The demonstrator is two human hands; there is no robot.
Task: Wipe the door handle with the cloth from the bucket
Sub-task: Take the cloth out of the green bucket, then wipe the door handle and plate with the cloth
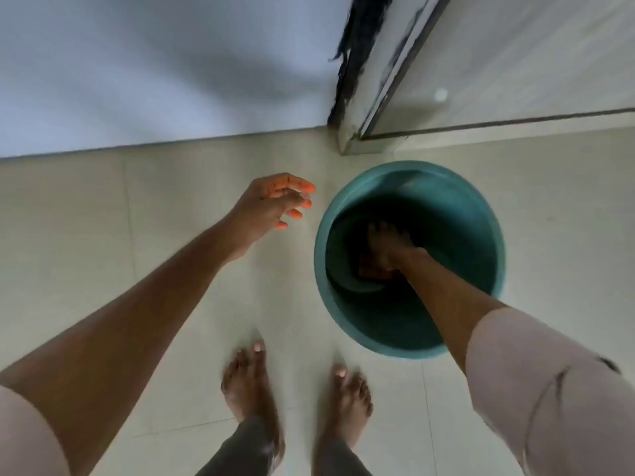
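A teal bucket (481, 214) stands on the tiled floor right of centre. My right hand (386, 249) reaches down inside it to the bottom, where its fingers rest on a dark reddish cloth (372, 272); the dim bucket hides whether they grip it. My left hand (275, 201) hovers above the floor just left of the bucket's rim, empty, with its fingers spread. No door handle is in view.
A glass door (515, 63) in a metal frame (364, 80) rises behind the bucket, with a white wall (154, 63) to its left. My bare feet (295, 393) stand on the pale tiles just before the bucket.
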